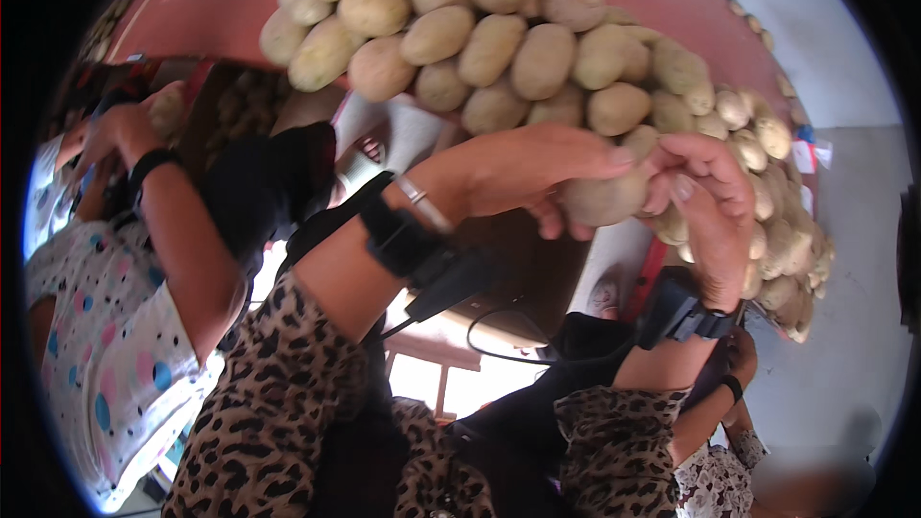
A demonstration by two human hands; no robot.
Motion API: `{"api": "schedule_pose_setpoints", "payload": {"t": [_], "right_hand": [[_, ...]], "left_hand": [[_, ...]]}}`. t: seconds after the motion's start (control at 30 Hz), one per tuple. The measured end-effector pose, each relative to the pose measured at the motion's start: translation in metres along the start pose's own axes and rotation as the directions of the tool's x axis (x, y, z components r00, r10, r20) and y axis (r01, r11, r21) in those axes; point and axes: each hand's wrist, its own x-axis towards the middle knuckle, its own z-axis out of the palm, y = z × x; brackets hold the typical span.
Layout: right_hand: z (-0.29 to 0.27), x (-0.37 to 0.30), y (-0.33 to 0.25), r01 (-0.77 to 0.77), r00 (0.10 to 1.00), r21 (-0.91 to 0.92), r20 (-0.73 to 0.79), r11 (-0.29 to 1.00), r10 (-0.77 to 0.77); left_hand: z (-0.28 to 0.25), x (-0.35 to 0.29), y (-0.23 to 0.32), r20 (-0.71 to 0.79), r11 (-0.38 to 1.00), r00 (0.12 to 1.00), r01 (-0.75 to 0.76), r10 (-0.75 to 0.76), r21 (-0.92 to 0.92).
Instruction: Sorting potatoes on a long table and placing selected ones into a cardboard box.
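My left hand (pixel 537 168) is closed around a round, pale-brown potato (pixel 604 198), its thumb along the top and its fingers curled underneath. The potato is slightly blurred. At its right side my right hand (pixel 712 194) has thumb and fingers bent together in a pinch, with the fingertips at the potato's edge. Whether anything small sits between those fingertips I cannot make out. Just beyond both hands rises a large heap of potatoes (pixel 480 48), yellowish to tan, which continues down the right side behind my right hand.
The heap rests on a red surface (pixel 216 10). On the left, a person in a dotted top (pixel 115 326) works with their own hands; another person's arm (pixel 710 412) shows at lower right. Black bands with a cable (pixel 508 357) are on my wrists. Beneath lies a brown box (pixel 518 264).
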Motion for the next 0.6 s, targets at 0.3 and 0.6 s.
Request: {"api": "schedule_pose_setpoints", "payload": {"t": [0.3,0.6], "right_hand": [[-0.040,-0.006,-0.002,0.182,0.742,-0.213,-0.610,0.960,-0.276],[-0.065,-0.015,0.011,-0.067,0.584,-0.521,-0.712,0.851,-0.391]], "left_hand": [[0.000,-0.006,-0.026,0.113,0.415,0.991,-0.070,-0.078,0.907],[-0.006,-0.012,-0.042,0.013,0.106,0.997,-0.004,-0.081,0.994]]}}
